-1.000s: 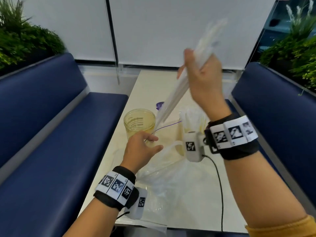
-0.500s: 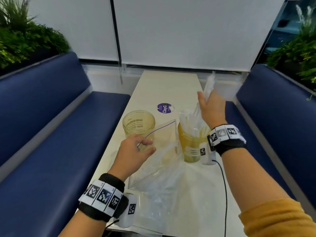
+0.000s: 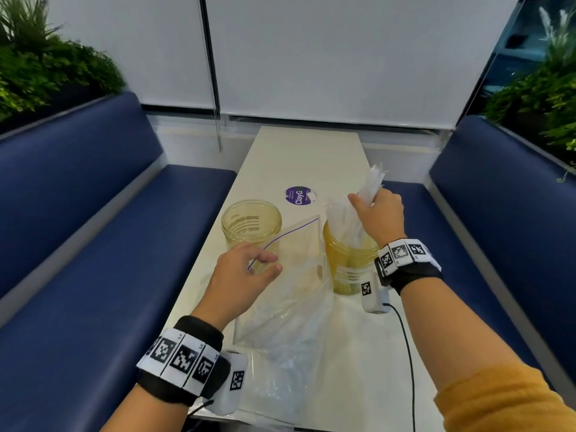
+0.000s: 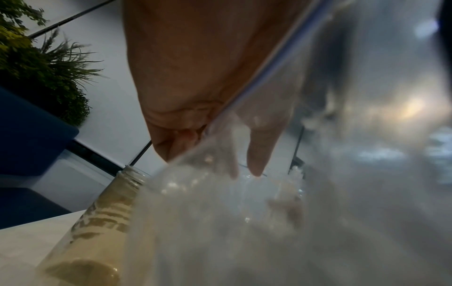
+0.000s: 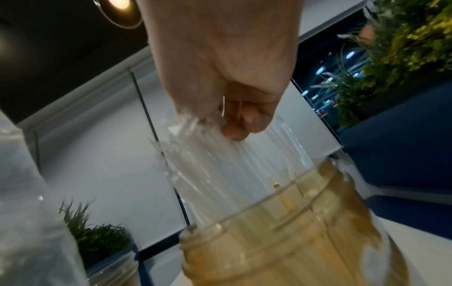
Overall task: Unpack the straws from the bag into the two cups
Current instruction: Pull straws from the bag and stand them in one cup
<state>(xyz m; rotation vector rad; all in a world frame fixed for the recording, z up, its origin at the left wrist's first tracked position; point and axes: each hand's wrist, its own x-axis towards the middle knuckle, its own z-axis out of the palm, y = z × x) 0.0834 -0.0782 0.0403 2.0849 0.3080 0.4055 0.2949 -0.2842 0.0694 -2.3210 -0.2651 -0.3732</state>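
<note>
Two yellowish clear cups stand on the pale table (image 3: pixel 305 157). The left cup (image 3: pixel 251 224) (image 4: pixel 102 216) shows nothing inside. The right cup (image 3: pixel 347 263) (image 5: pixel 288 241) holds wrapped clear straws. My right hand (image 3: pixel 378 213) (image 5: pixel 229 108) grips a bundle of straws (image 3: pixel 369 185) (image 5: pixel 220 154) whose lower ends stand in the right cup. My left hand (image 3: pixel 246 271) (image 4: pixel 210 108) pinches the purple-zip edge of the clear plastic bag (image 3: pixel 290 294) (image 4: pixel 269 193), which lies open between the cups and toward me.
Blue bench seats (image 3: pixel 103 275) flank the narrow table on both sides. A purple round sticker (image 3: pixel 297 195) lies on the table beyond the cups. Green plants (image 3: pixel 46 67) sit behind each bench. A black cable (image 3: pixel 408 353) trails from my right wrist.
My right hand came down from high above the table with the straw bundle and lowered its ends into the right cup. My left hand kept hold of the bag's edge.
</note>
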